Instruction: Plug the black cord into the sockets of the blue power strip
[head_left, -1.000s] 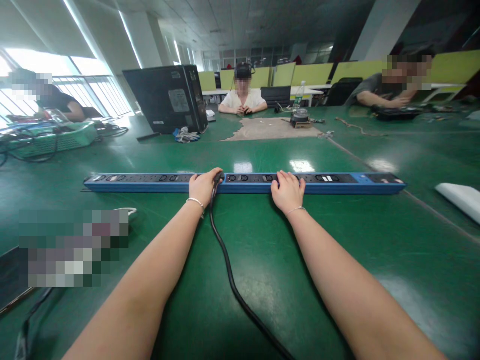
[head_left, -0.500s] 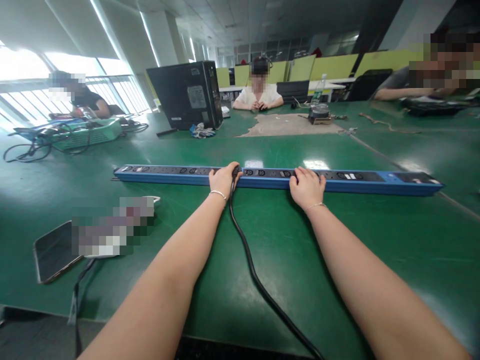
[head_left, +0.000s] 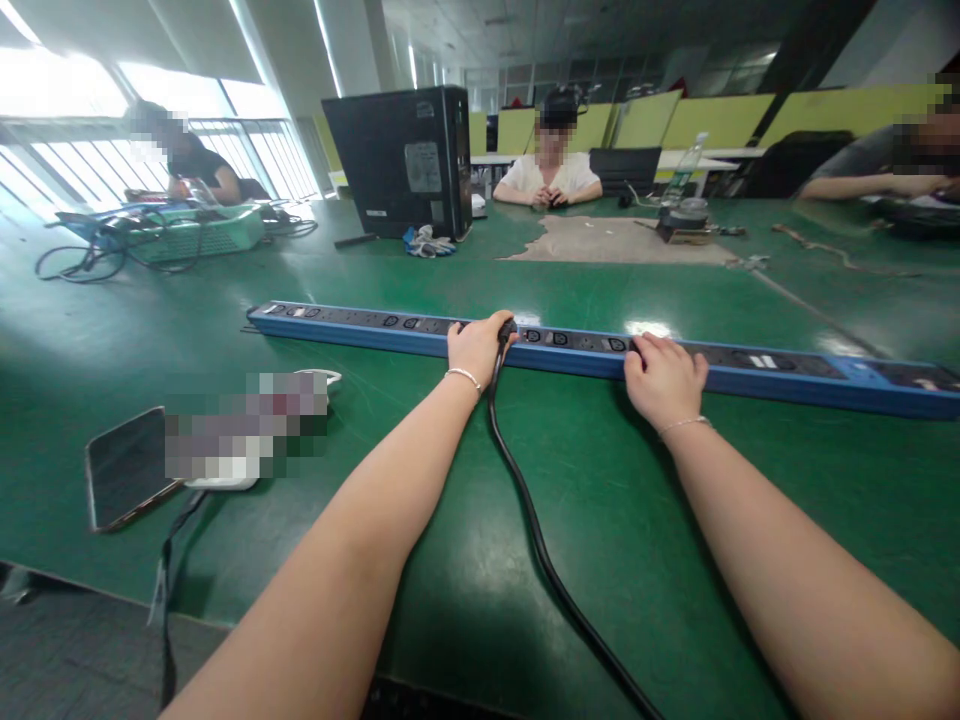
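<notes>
Across mid-frame lay the blue power strip [head_left: 574, 360], its right tip cut off. The left hand [head_left: 478, 348] had fingers pinching a black plug [head_left: 507, 333], its front hidden; the right hand [head_left: 664, 385] covered sockets, its grip impossible to tell. Green surface [head_left: 465, 600] spread below to an edge, lower left.

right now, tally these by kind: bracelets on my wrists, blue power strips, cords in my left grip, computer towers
Bracelets: 2
Blue power strip: 1
Black cord in left grip: 1
Computer tower: 1
Total: 5
</notes>
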